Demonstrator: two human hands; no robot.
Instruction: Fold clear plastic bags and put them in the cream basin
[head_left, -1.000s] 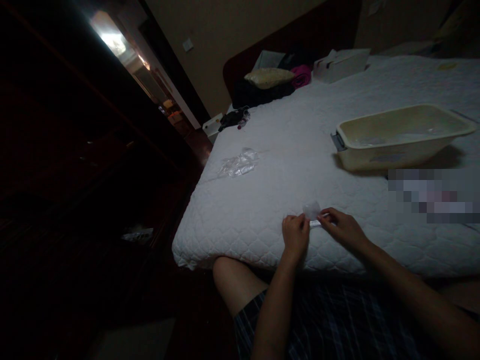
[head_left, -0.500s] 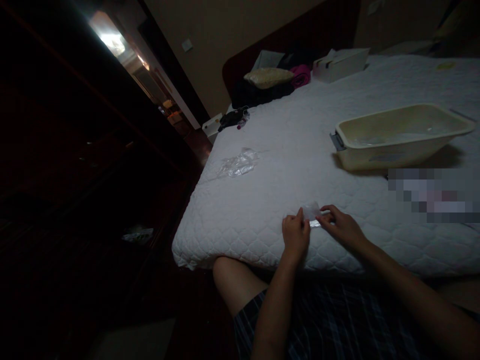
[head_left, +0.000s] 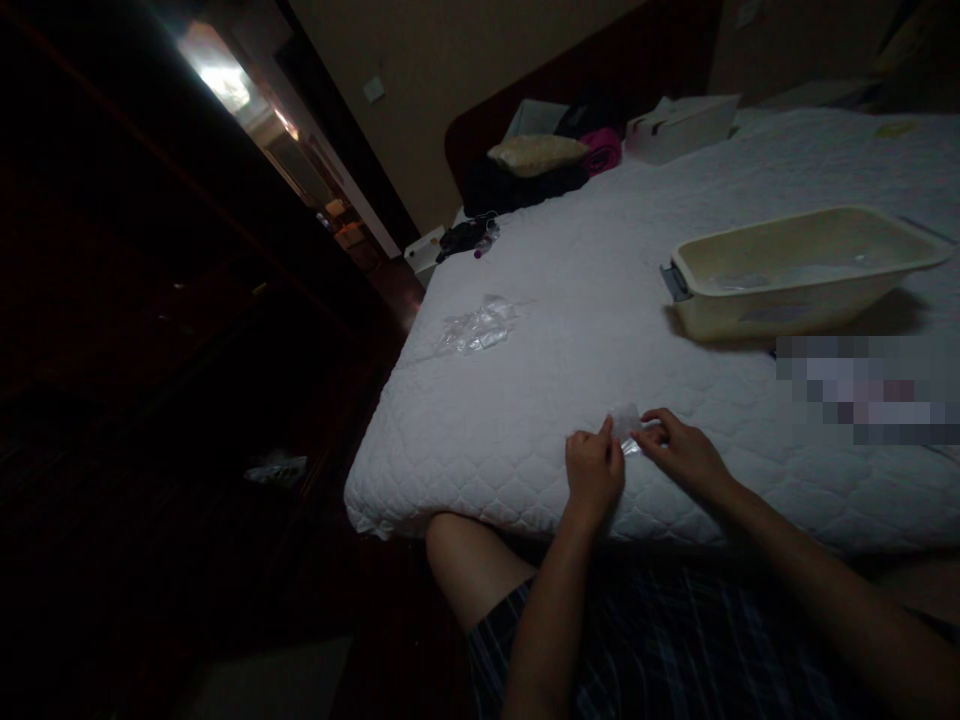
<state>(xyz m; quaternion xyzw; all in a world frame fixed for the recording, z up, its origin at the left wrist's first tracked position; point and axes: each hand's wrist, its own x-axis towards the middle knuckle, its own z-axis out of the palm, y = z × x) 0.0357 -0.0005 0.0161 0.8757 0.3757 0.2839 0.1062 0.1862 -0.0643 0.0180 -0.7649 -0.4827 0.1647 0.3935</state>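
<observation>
Between my hands is a small clear plastic bag (head_left: 625, 424), held just above the near edge of the white quilted bed (head_left: 540, 400). My left hand (head_left: 595, 465) is closed, pinching the bag's left side between thumb and fingers. On the other side, my right hand (head_left: 679, 450) grips the bag's right edge with thumb and fingertips. Light glints off the lower part of the plastic. Whether anything is inside it is too dim to tell. A crumpled clear plastic sheet or bag (head_left: 480, 325) lies farther off on the bed, to the left.
A cream plastic tub (head_left: 787, 312) with grey handles stands on the bed to the right, with some clear plastic inside. A blurred-out item (head_left: 870, 392) lies in front of it. At the back are a white box (head_left: 682, 130), a beige pillow (head_left: 536, 154) and dark cloth.
My left hand has shifted very slightly to the right, and the plastic between my hands has changed shape a little. My right hand stays almost in place.
</observation>
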